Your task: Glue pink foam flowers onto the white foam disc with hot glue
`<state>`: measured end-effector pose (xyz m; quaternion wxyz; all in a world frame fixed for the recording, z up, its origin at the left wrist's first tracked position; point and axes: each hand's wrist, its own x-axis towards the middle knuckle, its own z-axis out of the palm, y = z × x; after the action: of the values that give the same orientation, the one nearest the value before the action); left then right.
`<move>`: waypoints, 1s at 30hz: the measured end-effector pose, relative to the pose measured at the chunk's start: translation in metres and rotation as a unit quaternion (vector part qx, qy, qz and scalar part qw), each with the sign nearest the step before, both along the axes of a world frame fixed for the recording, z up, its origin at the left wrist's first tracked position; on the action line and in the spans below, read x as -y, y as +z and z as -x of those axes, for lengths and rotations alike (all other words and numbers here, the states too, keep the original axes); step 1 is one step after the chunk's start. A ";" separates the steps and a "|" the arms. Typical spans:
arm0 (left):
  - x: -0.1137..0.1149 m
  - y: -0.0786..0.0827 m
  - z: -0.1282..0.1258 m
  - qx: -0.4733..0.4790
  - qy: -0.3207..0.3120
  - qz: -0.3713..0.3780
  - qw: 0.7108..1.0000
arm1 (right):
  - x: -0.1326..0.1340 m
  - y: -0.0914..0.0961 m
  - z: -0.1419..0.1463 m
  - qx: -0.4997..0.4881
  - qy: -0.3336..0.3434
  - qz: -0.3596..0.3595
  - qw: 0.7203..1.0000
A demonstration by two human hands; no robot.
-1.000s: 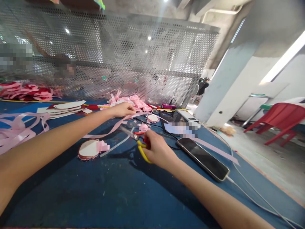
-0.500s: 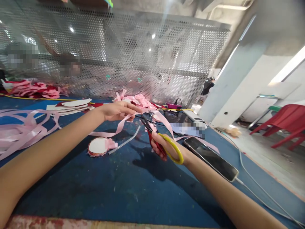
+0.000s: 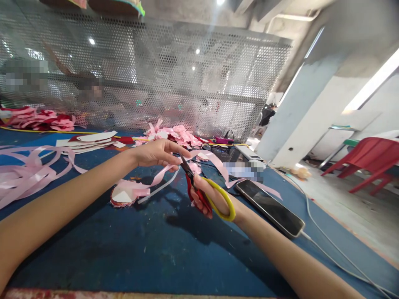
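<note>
Between the fingertips of my left hand (image 3: 158,153) is a pink ribbon (image 3: 220,162), pinched above the table. One stretch of it hangs down to the left, another trails right toward the phone. My right hand (image 3: 207,197) grips scissors (image 3: 222,203) with yellow and red handles. Their dark blades point up and left, at the ribbon close to my left fingertips; whether they touch it I cannot tell. Below my left hand lies a round white piece with a frilled reddish edge (image 3: 122,196), partly under ribbon. Beside it rests a translucent glue stick (image 3: 162,187).
Loose pink ribbon (image 3: 28,174) is heaped at the left. Stacked white cutouts (image 3: 84,143) and pink and red pieces (image 3: 43,119) lie behind. A phone (image 3: 271,207) with a white cable (image 3: 336,249) is at the right. A perforated metal screen (image 3: 174,79) stands at the back.
The scissor blades look closer together and nearer my left fingertips. My right hand has shifted slightly left and down. Ribbon now drapes over the round white piece.
</note>
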<state>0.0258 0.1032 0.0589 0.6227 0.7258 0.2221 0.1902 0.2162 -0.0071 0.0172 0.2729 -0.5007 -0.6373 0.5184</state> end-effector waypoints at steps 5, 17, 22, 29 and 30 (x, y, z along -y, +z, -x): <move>0.005 -0.010 -0.010 0.033 0.007 0.013 0.999 | 0.003 0.003 0.002 -0.092 0.025 0.033 0.995; 0.006 -0.027 -0.019 0.072 0.036 -0.013 0.997 | 0.005 -0.002 0.000 -0.195 0.072 0.056 0.977; 0.005 -0.028 -0.019 0.080 0.039 -0.028 0.996 | 0.005 -0.003 0.000 -0.168 0.042 0.052 0.984; 0.002 -0.029 -0.017 0.067 0.042 -0.032 0.996 | 0.005 -0.001 0.001 -0.136 0.017 0.063 0.989; 0.002 -0.030 -0.017 0.063 0.041 -0.036 0.997 | 0.006 0.000 0.002 -0.132 0.009 0.070 0.989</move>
<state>0.0423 0.1015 0.0293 0.6006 0.7248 0.2045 0.2687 0.2141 -0.0135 0.0172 0.3145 -0.4403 -0.5620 0.6257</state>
